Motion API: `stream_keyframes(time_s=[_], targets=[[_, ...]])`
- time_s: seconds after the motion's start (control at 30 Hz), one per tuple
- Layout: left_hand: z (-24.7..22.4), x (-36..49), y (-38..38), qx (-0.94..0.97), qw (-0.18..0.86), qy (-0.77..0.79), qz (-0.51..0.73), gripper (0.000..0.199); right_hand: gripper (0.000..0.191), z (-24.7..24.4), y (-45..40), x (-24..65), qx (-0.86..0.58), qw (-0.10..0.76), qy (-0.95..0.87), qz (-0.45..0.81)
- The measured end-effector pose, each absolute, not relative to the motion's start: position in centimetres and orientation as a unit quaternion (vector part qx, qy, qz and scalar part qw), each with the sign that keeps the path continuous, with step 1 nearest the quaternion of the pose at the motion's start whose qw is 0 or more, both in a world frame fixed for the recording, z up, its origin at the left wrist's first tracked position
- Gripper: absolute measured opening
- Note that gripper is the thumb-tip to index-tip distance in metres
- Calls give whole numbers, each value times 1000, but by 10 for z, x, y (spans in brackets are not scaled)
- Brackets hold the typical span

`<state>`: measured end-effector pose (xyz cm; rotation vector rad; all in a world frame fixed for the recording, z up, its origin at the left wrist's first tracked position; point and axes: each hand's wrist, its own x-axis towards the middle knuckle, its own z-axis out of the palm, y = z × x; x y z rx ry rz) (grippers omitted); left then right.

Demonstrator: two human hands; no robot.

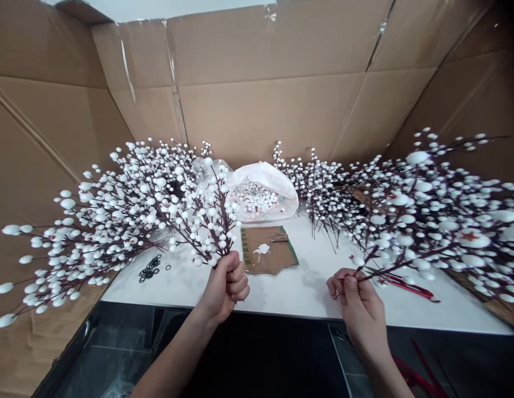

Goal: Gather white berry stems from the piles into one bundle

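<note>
White table (300, 290), bag (263, 172) of berries (255, 199), left hand (226, 284) and right hand (360, 303) snug around stems (224, 235)

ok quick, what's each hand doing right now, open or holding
Left hand: closed around a bunch of white-berried stems.
Right hand: closed, pinching a white-berried branch by its stem.

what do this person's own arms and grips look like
The left grip and right grip are bare hands; no gloves or rings show. Both forearms taper toward the wrist and are uncovered to the picture's edge, with no sleeve, watch or marking visible.
</note>
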<state>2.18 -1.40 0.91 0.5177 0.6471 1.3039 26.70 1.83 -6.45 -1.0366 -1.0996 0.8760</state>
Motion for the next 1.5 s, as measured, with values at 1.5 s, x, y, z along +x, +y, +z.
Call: stream_keyframes(time_s=[1.5], targets=[[1, 83, -22, 290, 678, 345, 581, 49, 34, -9, -19, 129, -261, 760, -158, 574]])
